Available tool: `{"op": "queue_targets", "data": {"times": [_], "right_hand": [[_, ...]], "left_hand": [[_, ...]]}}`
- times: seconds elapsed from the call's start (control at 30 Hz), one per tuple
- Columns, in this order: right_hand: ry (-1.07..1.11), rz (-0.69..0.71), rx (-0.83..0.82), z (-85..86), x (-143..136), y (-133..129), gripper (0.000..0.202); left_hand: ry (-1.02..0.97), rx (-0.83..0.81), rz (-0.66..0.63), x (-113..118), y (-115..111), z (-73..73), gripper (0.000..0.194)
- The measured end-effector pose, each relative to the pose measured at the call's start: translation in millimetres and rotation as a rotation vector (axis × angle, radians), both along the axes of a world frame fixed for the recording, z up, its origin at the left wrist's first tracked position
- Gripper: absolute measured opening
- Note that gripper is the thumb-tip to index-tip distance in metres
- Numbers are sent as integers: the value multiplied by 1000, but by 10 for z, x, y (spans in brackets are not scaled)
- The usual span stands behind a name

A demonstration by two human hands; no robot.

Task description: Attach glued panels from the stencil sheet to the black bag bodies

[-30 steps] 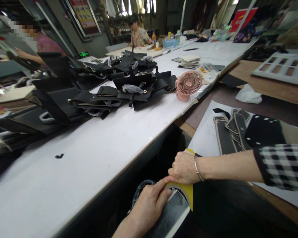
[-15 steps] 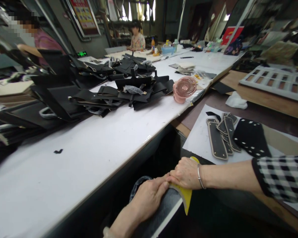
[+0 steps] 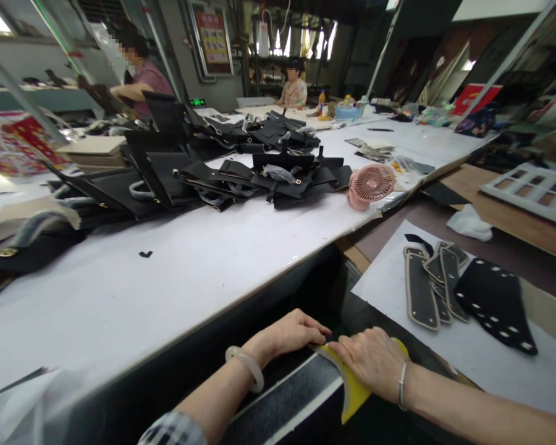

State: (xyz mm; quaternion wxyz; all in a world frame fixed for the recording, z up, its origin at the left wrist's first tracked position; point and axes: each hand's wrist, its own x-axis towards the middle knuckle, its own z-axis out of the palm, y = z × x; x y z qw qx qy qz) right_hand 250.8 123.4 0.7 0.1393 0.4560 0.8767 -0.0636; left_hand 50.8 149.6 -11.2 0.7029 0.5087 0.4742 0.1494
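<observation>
Low in front of me, below the table edge, lies a dark grey panel (image 3: 301,390) with a pale strip along one side. At its far end is a yellow curved piece (image 3: 356,395) with a grey edge. My right hand (image 3: 373,361) is closed over the yellow piece, thumb side toward the panel. My left hand (image 3: 290,330) is at the panel's far end, fingers bent together with the tips close to my right hand. What those fingertips pinch is hidden against the dark background.
A white-topped table (image 3: 199,272) runs along the left, with black bag parts (image 3: 287,176) heaped on it. A pink fan (image 3: 370,184) stands near its edge. On the right, dark trimmed strips (image 3: 421,290) and a black panel with holes (image 3: 495,303) lie on white paper. Two people sit farther back.
My left hand has slid forward off the panel's face to its far end. My right hand and the yellow piece appear lower and farther right; the whole view has shifted too.
</observation>
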Motion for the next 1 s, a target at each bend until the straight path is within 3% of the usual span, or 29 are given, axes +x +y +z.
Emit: {"op": "queue_targets", "data": {"times": [0.07,0.13,0.17,0.3,0.33,0.4,0.5,0.67,0.8,1.0], "right_hand": [[31,-2,-23,-36,86,-44,62],[213,-63,-153,-85,200,-73,66],[361,-168,-268,-112,258,-78,68],[1013,-822,-822,-178,367,-17,71],[1133,-896,-929,-180,347,13,72],[1301,-875,-1102,-175,260,76,75],[1328,-763,-1205,-181,97,147,80],[1279,-743,-1073,-250,-28,166,68],[1293,-826,-975,-289,-36,105,79],[1274,-860,-1015,-332,-26,65,73]], "left_hand": [[-1,20,-2,-14,0,-14,47],[-7,33,-5,-33,-7,-19,47],[-10,36,-8,-42,-13,-19,47],[-5,49,-18,-57,-33,-19,46],[1,52,-18,-56,-35,-19,46],[10,57,-17,-52,-37,-16,45],[-10,53,-31,-50,-42,0,40],[-60,46,-57,-65,-47,-12,36],[-54,46,-75,-89,-34,-41,38],[-30,96,-105,-97,-25,-22,35]]}}
